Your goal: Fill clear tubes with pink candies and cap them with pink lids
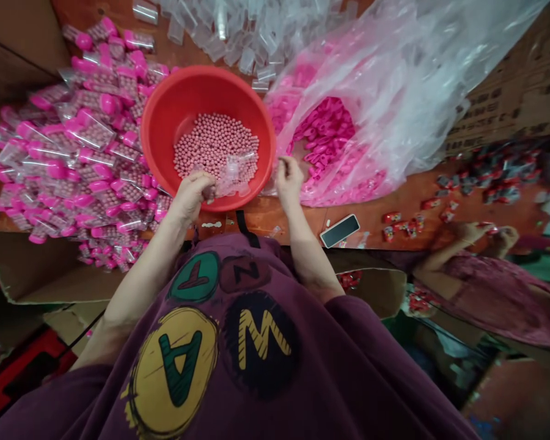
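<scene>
A red plastic bowl [162, 104] stands in front of me, with many small pink beads [211, 140] in it. Several clear plastic tubes [233, 177] lie on the beads at the near side. At the bowl's near left rim is my left hand [195, 192], its fingers curled closed beside the tubes; what they hold is hidden. My right hand [289, 180] is just right of the bowl's rim, thumb and fingers pinched together, and I cannot make out anything between them. Close to it, bright pink plastic caps [325, 134] show through the opening of a clear bag [394, 104].
Bead-filled tubes with pink caps [87, 146] are heaped at left. Empty clear tubes [256, 30] lie behind the bowl. A phone [340, 231] rests at the table's front edge. At right, another person's hands [490, 235] work near small red-and-black pieces [499, 174].
</scene>
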The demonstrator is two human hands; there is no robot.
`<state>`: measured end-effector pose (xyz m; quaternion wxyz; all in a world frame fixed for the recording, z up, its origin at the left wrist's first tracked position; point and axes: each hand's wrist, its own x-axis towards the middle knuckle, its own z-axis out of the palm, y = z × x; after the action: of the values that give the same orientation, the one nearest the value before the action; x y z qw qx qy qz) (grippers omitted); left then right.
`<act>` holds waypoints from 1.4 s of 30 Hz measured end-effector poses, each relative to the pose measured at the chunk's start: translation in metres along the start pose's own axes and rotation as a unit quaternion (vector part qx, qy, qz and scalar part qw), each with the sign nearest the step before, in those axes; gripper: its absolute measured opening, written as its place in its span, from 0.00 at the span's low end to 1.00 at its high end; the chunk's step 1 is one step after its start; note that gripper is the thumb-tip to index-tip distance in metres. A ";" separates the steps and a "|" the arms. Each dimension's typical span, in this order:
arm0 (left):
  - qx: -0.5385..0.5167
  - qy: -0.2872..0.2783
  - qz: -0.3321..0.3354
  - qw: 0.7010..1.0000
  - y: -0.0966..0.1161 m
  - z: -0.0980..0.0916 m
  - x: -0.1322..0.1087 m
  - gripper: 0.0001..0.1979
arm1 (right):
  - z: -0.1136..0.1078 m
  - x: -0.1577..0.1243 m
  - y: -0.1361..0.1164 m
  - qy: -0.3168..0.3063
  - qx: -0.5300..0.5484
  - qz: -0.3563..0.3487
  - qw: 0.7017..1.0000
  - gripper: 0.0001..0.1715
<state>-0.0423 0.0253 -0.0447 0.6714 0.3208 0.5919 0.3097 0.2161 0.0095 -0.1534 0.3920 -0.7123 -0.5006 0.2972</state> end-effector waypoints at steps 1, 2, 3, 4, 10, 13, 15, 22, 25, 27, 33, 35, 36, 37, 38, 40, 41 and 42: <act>-0.002 -0.006 -0.004 1.000 0.001 0.007 -0.002 0.06 | -0.007 0.003 0.016 0.029 -0.027 0.044 0.998 0.20; -0.002 -0.014 -0.008 1.000 0.001 0.014 -0.004 0.06 | -0.012 0.007 0.029 0.022 -0.063 0.066 0.996 0.19; 0.001 -0.026 -0.013 1.000 0.001 0.021 -0.005 0.07 | -0.014 0.009 0.039 -0.002 -0.104 0.072 0.992 0.20; 0.004 -0.037 -0.018 0.999 0.001 0.028 -0.006 0.08 | -0.015 0.011 0.045 -0.039 -0.150 0.067 0.986 0.22; -0.031 -0.054 -0.054 0.997 0.002 0.053 -0.006 0.09 | -0.007 0.013 0.043 -0.085 -0.209 0.126 0.966 0.23; -0.069 -0.067 -0.051 0.994 0.002 0.055 -0.004 0.09 | -0.023 0.011 0.035 -0.023 0.041 0.193 0.980 0.25; -0.082 -0.088 -0.044 0.992 0.001 0.057 -0.002 0.14 | -0.036 0.008 0.022 -0.036 0.217 0.201 0.955 0.32; -0.113 -0.145 0.034 0.982 -0.002 0.061 0.000 0.16 | -0.047 -0.002 -0.069 -0.172 0.435 0.198 0.862 0.28; -0.112 -0.149 0.067 0.980 -0.003 0.053 -0.001 0.18 | -0.040 -0.001 -0.094 -0.203 0.434 0.188 0.857 0.28; -0.104 -0.145 0.086 0.980 -0.003 0.046 -0.002 0.20 | -0.035 0.000 -0.103 -0.197 0.416 0.181 0.869 0.29; -0.097 -0.134 0.088 0.982 -0.003 0.041 -0.005 0.20 | -0.017 -0.004 -0.118 -0.152 0.278 0.085 0.945 0.27; -0.122 -0.126 0.088 0.981 -0.002 0.043 -0.006 0.18 | -0.015 -0.008 -0.122 -0.140 0.194 0.011 0.971 0.28; -0.134 -0.121 0.088 0.980 -0.002 0.044 -0.007 0.16 | -0.016 -0.009 -0.125 -0.135 0.152 -0.030 0.979 0.28; -0.144 -0.117 0.087 0.979 -0.002 0.045 -0.007 0.15 | -0.018 -0.010 -0.127 -0.131 0.114 -0.070 0.982 0.27; -0.153 -0.115 0.087 0.978 -0.002 0.046 -0.007 0.14 | -0.020 -0.010 -0.129 -0.132 0.082 -0.105 0.982 0.26; -0.164 -0.116 0.093 0.975 -0.001 0.045 -0.006 0.13 | -0.025 -0.010 -0.132 -0.136 0.046 -0.154 0.978 0.25; -0.165 -0.119 0.098 0.974 0.000 0.045 -0.006 0.13 | -0.027 -0.010 -0.134 -0.135 0.042 -0.167 0.976 0.24; -0.164 -0.122 0.104 0.973 0.000 0.044 -0.005 0.14 | -0.029 -0.010 -0.134 -0.132 0.046 -0.173 0.975 0.24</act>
<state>0.0013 0.0184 -0.0370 0.7462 0.3013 0.4102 0.4290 0.1721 0.0184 -0.0229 0.3999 -0.5509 -0.6494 0.3390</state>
